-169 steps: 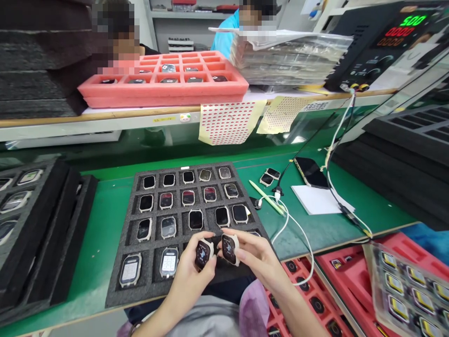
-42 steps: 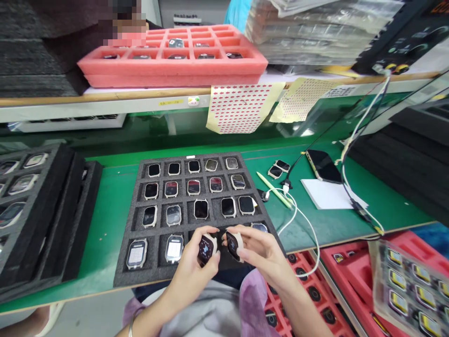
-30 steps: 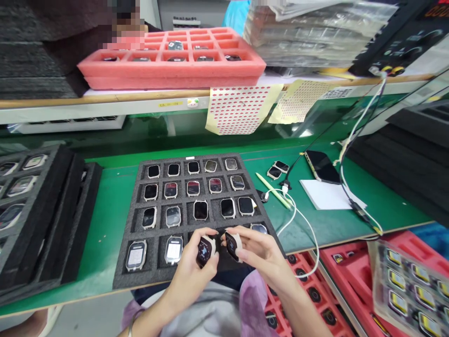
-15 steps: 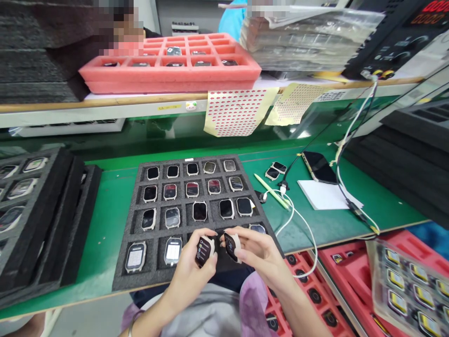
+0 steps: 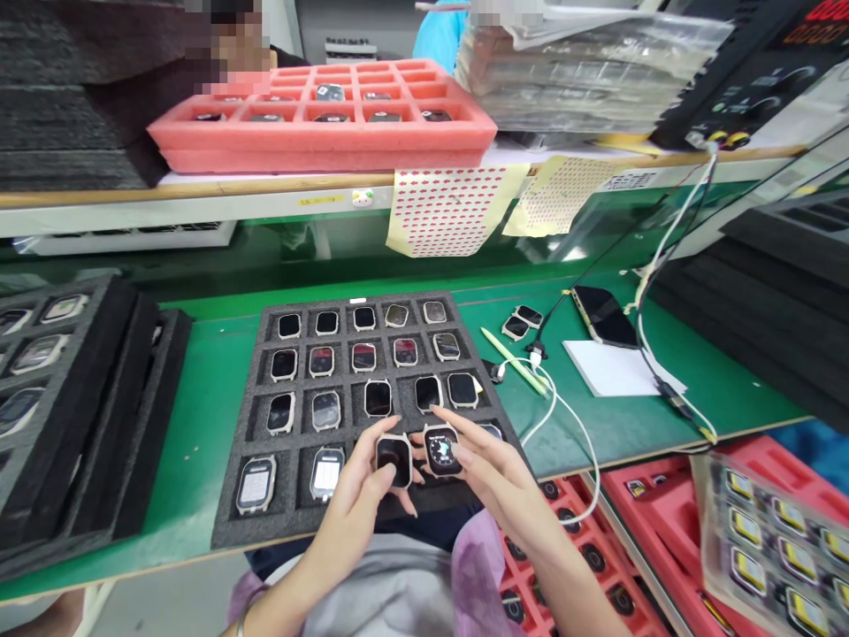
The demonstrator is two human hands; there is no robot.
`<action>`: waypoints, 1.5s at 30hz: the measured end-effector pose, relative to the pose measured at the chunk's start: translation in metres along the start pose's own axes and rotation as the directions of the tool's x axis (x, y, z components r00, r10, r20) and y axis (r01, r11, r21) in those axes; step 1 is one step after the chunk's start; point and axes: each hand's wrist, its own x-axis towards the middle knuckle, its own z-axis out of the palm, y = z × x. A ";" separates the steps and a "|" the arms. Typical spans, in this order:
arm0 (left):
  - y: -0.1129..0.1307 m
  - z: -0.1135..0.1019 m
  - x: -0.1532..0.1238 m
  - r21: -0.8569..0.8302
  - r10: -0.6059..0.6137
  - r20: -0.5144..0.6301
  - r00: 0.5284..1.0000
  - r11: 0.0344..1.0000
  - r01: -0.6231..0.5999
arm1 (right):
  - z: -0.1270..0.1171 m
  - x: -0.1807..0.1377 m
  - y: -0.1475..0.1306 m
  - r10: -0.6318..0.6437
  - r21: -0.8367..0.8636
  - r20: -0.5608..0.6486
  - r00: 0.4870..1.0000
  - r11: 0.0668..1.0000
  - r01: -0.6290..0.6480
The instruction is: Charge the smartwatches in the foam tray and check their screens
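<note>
My left hand [image 5: 362, 495] pinches a beige smartwatch body with a dark screen [image 5: 394, 458] over the front row of a black foam tray [image 5: 232, 518]. My right hand [image 5: 487, 464] holds a second smartwatch body with a lit screen [image 5: 441, 448] right beside it, fingers stretched forward along it. The two watches face up and almost touch. The tray's pockets hold several more watch bodies [image 5: 378, 397], two with lit white screens [image 5: 256, 486] at the front left.
White cable [image 5: 570, 425], green pen [image 5: 517, 361], phone [image 5: 600, 316], white pad [image 5: 616, 370] and two loose watches [image 5: 521, 321] lie right of the tray. Black foam trays [image 5: 80, 398] sit left, red trays [image 5: 663, 522] at the right front. A pink tray [image 5: 318, 133] and other people are beyond the shelf.
Both hands have turned their watches from tilted toward me to face up and lowered them toward the tray's front row. The left watch's screen has gone dark.
</note>
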 end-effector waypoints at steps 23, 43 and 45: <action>-0.001 0.003 -0.002 0.043 0.030 0.010 0.999 0.999 -0.031 | 0.007 -0.001 0.003 -0.066 0.003 -0.055 0.996 0.998 0.067; -0.002 0.006 -0.002 0.189 0.036 -0.115 0.993 0.982 -0.014 | 0.000 0.000 -0.006 -0.067 0.166 -0.009 0.998 0.984 0.068; -0.003 0.006 -0.002 0.216 0.033 -0.127 0.991 0.976 -0.005 | 0.001 0.000 -0.008 -0.059 0.191 0.023 0.998 0.980 0.054</action>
